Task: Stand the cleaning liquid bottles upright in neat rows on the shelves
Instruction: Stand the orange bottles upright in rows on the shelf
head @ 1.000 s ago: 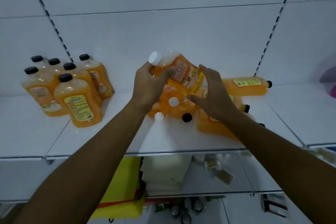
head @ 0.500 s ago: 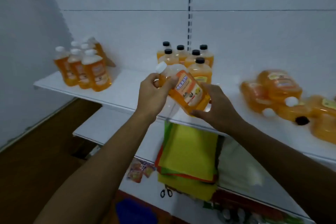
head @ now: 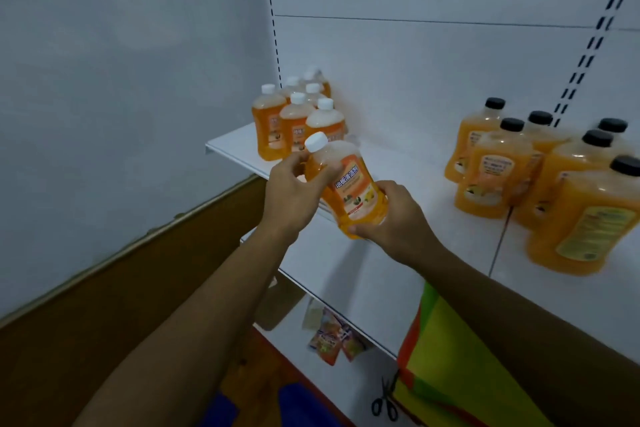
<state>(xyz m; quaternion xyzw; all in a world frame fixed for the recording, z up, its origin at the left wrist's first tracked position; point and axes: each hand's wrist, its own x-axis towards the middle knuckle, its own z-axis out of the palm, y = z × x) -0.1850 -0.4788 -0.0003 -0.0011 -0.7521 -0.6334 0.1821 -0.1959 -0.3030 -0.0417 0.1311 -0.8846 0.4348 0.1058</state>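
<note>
at frame centre an orange, white-capped bottle [head: 346,189] is held tilted, gripped near the neck by the left hand [head: 289,196] and at the base by the right hand [head: 394,218].

Dim, bluish light; wide-angle edge distortion

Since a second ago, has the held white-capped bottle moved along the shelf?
Yes. The held bottle has gone left, away from the lying pile, past the black-capped group, and is now near the white-capped row.
</note>
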